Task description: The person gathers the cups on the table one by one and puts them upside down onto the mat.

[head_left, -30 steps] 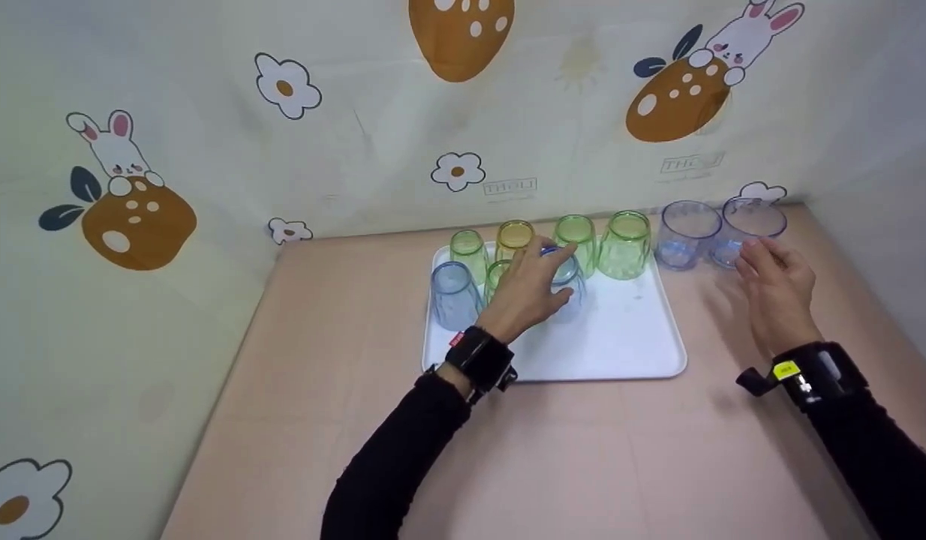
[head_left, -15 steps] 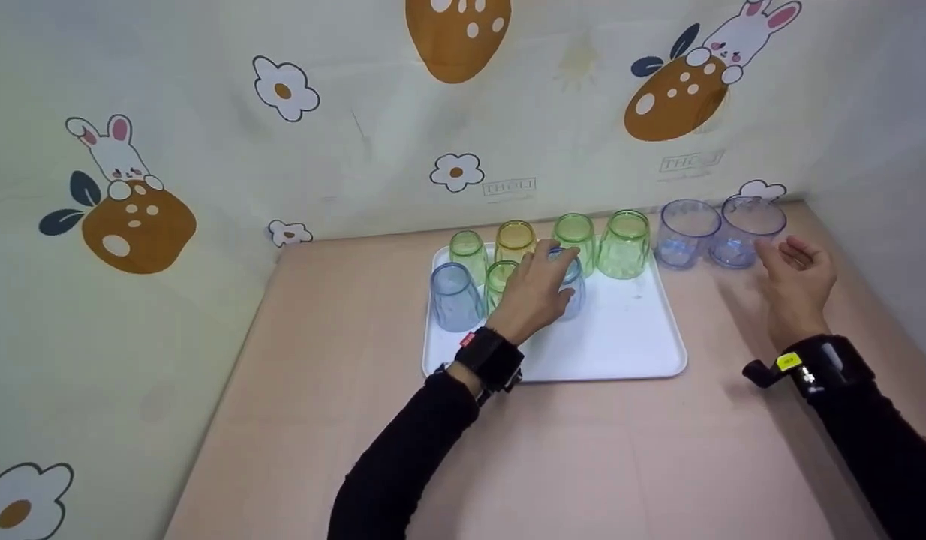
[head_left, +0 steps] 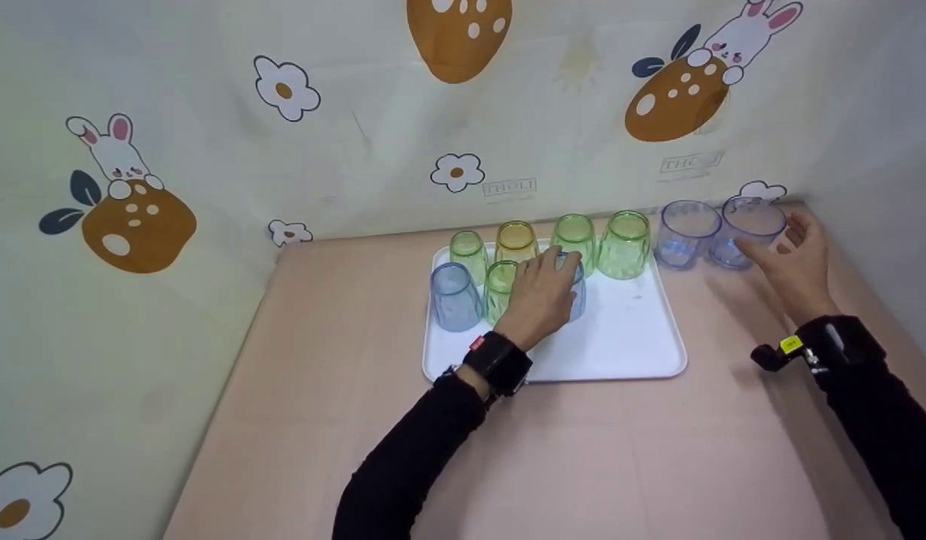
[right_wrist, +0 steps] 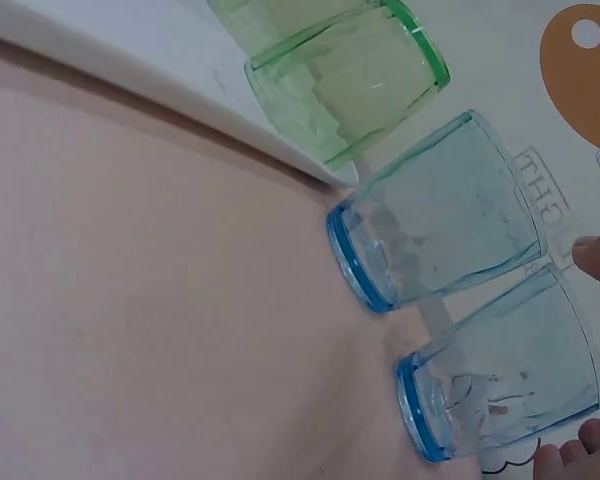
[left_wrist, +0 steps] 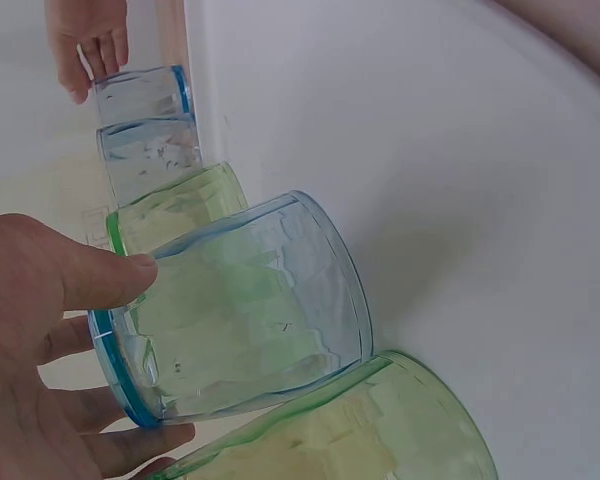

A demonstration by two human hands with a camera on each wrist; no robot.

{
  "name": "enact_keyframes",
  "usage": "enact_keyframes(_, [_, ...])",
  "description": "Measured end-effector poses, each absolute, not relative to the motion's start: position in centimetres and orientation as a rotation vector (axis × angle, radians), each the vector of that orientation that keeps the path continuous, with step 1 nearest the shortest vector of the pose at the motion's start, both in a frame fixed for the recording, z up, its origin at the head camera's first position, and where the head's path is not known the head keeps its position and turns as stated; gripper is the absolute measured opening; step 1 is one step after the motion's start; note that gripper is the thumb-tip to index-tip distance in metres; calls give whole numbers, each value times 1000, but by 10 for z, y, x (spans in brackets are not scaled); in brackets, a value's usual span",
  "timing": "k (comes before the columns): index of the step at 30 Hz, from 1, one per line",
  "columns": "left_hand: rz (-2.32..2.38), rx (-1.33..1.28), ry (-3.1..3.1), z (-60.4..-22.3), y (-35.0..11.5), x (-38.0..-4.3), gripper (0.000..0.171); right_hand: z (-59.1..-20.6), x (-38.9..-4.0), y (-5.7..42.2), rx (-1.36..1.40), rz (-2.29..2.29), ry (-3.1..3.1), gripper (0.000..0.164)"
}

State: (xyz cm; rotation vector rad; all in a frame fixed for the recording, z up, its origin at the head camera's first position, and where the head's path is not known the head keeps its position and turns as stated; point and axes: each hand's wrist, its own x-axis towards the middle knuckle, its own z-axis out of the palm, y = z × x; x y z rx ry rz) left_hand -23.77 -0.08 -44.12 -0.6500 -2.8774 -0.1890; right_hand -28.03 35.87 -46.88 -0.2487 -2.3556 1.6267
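On the white tray (head_left: 628, 352), a blue drinking glass (left_wrist: 240, 310) stands upside down with its thick base up. My left hand (head_left: 539, 296) grips it around that base, thumb on one side and fingers on the other. Off the tray at the right, two blue glasses stand upright, a nearer-tray glass (right_wrist: 440, 215) and an outer glass (right_wrist: 510, 375). My right hand (head_left: 797, 262) is at the outer one, thumb and fingers spread on either side of its rim. In the right wrist view, thumb and fingertips (right_wrist: 580, 455) show just beside that rim.
Other upturned glasses share the tray: a blue glass (head_left: 455, 296) at left, a green glass (head_left: 500, 289) beside my left hand, and a back row with a yellow glass (head_left: 516, 238) and green glasses (head_left: 625, 244). A patterned wall cloth (head_left: 373, 150) rises behind the table.
My left hand has settled lower over the blue glass, fingers closing around it. My right hand first drew right, then moved up to the outer glass's rim.
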Motion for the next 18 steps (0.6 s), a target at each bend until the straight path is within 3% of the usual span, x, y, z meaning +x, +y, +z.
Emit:
enact_keyframes(10, [-81, -644, -2789, -448, 1, -233, 43, -457, -303, 372, -12, 1252, -2654, 112])
enact_keyframes(18, [-136, -650, -2784, -450, 0, -234, 46, -453, -307, 374, -49, 1229, -2709, 111])
